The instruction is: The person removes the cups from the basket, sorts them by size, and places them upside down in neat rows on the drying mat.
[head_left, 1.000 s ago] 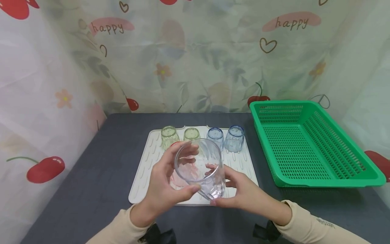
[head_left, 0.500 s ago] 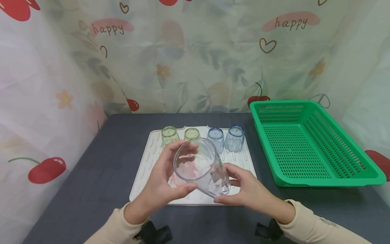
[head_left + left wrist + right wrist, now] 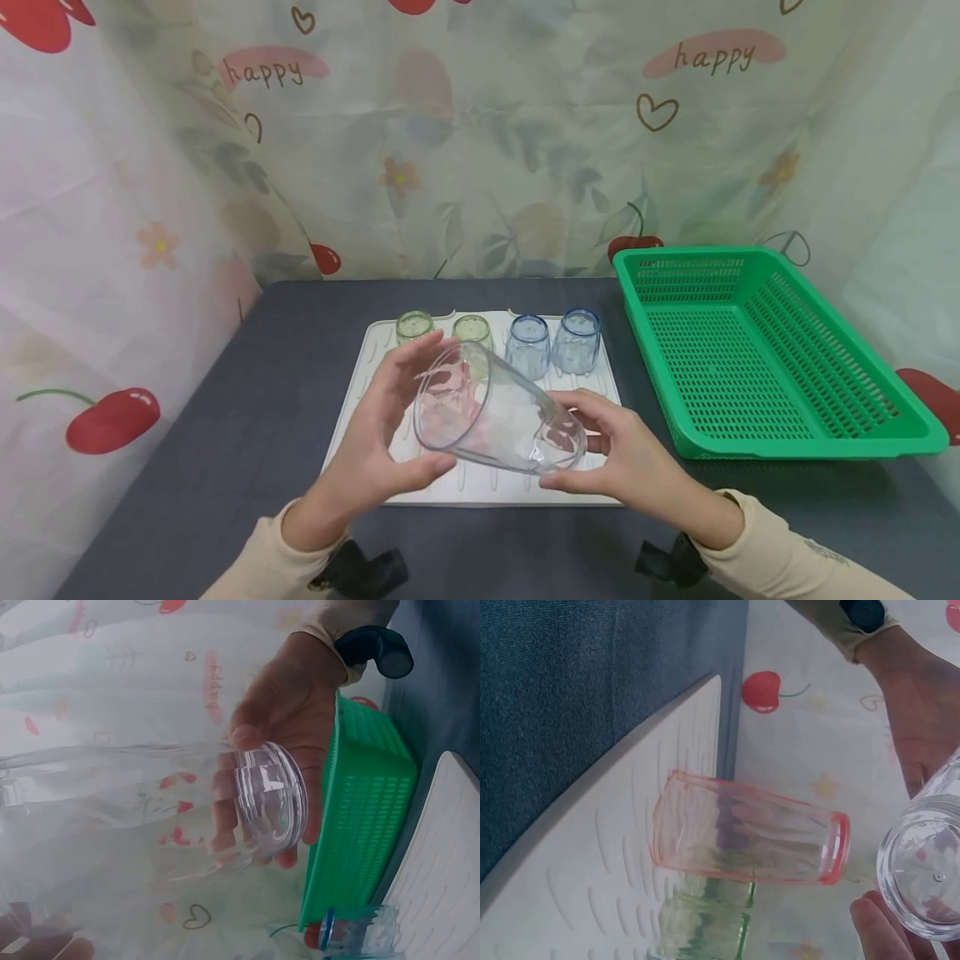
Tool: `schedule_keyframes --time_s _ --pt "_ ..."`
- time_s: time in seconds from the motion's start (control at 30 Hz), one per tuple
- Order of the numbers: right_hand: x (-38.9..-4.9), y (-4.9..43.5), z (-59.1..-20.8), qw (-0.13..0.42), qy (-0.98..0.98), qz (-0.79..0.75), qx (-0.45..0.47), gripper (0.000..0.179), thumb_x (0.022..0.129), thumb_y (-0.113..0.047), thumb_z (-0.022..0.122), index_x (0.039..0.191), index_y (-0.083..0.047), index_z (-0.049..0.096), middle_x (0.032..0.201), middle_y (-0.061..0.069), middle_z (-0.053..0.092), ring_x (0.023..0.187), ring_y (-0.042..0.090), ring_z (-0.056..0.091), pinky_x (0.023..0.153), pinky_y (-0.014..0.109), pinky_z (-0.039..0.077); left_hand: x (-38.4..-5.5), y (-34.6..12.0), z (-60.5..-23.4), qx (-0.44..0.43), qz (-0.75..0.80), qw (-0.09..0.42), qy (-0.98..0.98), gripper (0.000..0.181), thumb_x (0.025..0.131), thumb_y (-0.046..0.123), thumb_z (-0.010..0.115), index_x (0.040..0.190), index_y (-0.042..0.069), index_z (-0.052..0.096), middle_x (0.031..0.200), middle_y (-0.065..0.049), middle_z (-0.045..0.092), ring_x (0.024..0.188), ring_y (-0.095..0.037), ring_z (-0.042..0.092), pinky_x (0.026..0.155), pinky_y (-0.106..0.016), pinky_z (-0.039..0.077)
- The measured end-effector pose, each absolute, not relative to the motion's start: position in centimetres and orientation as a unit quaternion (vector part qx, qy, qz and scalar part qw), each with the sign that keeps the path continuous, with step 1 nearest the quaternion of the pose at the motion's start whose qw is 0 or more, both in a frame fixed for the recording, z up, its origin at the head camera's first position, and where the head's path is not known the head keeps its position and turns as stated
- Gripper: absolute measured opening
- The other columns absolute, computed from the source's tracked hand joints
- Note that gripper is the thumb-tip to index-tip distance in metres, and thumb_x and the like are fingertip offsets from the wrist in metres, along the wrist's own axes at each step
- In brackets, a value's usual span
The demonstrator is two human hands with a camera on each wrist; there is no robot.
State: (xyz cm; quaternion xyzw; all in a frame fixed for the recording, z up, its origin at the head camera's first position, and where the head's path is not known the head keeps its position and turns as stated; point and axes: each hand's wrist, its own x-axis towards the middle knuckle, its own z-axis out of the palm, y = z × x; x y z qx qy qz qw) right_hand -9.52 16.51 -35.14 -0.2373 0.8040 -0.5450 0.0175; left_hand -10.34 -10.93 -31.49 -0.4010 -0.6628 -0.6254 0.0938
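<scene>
Both hands support a clear glass point(image 3: 510, 417) in the air above the white drying mat point(image 3: 352, 400). It lies tipped almost on its side, mouth to the left and base to the right. My left hand point(image 3: 367, 442) curves around the rim end, thumb below and fingers above. Around the base end, my right hand point(image 3: 630, 454) grips with thumb underneath. In the left wrist view, the right hand's fingers show behind the thick glass base. A pink glass point(image 3: 750, 829) stands upside down on the mat, partly hidden behind the clear one in the head view.
Two green glasses point(image 3: 472, 331) and two blue glasses point(image 3: 576, 342) stand upside down along the mat's far side. A green slotted plastic basket point(image 3: 667, 392) sits to the right on the dark tabletop point(image 3: 225, 417). Patterned curtains point(image 3: 480, 150) surround the table.
The clear glass has tipped further sideways, its base swinging right and up. My left hand has shifted left and my right hand right, both keeping hold of it.
</scene>
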Motion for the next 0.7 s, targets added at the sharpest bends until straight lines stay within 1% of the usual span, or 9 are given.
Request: schedule_keyframes --time_s 0.1,0.23,0.33,0.4,0.57,0.63,0.7 --pt "-9.5 16.9 -34.8 0.011 0.802 -0.549 -0.237 0.067 0.07 -0.018 0.088 0.13 -0.015 0.057 0.117 0.003 0.06 0.093 0.015 0.062 0.08 0.024 0.057 -10.6 -11.6 -31.4 -0.401 -0.622 0.126 -0.66 0.088 0.084 0.036 0.075 0.145 -0.006 0.029 0.145 -0.022 0.042 0.136 -0.027 0.041 0.111 -0.031 0.036" --pt "-9.4 17.4 -34.5 -0.001 0.797 -0.552 -0.245 0.067 0.071 -0.017 0.087 0.131 -0.017 0.057 0.119 0.003 0.059 0.093 0.015 0.063 0.08 0.025 0.057 -10.8 -12.8 -31.3 -0.39 -0.624 0.16 -0.658 0.081 0.084 0.025 0.075 0.143 -0.009 0.031 0.143 -0.024 0.043 0.134 -0.029 0.043 0.11 -0.032 0.038" --pt "-9.3 17.6 -34.2 -0.004 0.798 -0.549 -0.248 0.066 0.072 -0.017 0.087 0.131 -0.019 0.058 0.12 0.004 0.059 0.094 0.015 0.063 0.08 0.027 0.058 -10.7 -13.8 -31.2 -0.362 -0.621 0.175 -0.673 0.075 0.084 0.016 0.073 0.143 -0.006 0.033 0.143 -0.023 0.043 0.134 -0.027 0.043 0.109 -0.029 0.038" --pt "-9.2 17.7 -34.1 -0.005 0.799 -0.547 -0.248 0.064 0.072 -0.018 0.086 0.13 -0.018 0.058 0.12 0.004 0.058 0.095 0.016 0.062 0.081 0.028 0.058 -10.6 -14.3 -31.3 -0.341 -0.618 0.182 -0.685 0.071 0.084 0.008 0.069 0.143 -0.005 0.034 0.142 -0.021 0.044 0.133 -0.026 0.044 0.109 -0.027 0.038" --pt "-9.0 18.0 -33.9 -0.018 0.8 -0.544 -0.251 0.063 0.072 -0.016 0.087 0.128 -0.017 0.059 0.121 0.002 0.058 0.096 0.016 0.064 0.082 0.029 0.057 -10.5 -15.4 -31.7 -0.299 -0.582 0.198 -0.73 0.061 0.083 -0.011 0.06 0.14 -0.006 0.039 0.139 -0.016 0.048 0.129 -0.018 0.048 0.106 -0.02 0.039" --pt "-9.0 18.1 -33.7 -0.027 0.799 -0.544 -0.254 0.062 0.072 -0.015 0.086 0.128 -0.018 0.06 0.12 0.001 0.058 0.096 0.015 0.064 0.081 0.029 0.057 -10.5 -15.7 -32.1 -0.281 -0.559 0.201 -0.754 0.058 0.083 -0.014 0.06 0.138 -0.005 0.043 0.137 -0.014 0.051 0.127 -0.014 0.05 0.104 -0.018 0.04" --pt "-9.1 18.3 -33.6 -0.035 0.795 -0.547 -0.26 0.063 0.072 -0.013 0.086 0.129 -0.018 0.059 0.12 0.001 0.058 0.097 0.014 0.063 0.081 0.028 0.057 -10.4 -16.0 -32.4 -0.26 -0.536 0.199 -0.778 0.055 0.084 -0.013 0.061 0.136 -0.001 0.046 0.135 -0.011 0.053 0.124 -0.009 0.051 0.103 -0.015 0.04"
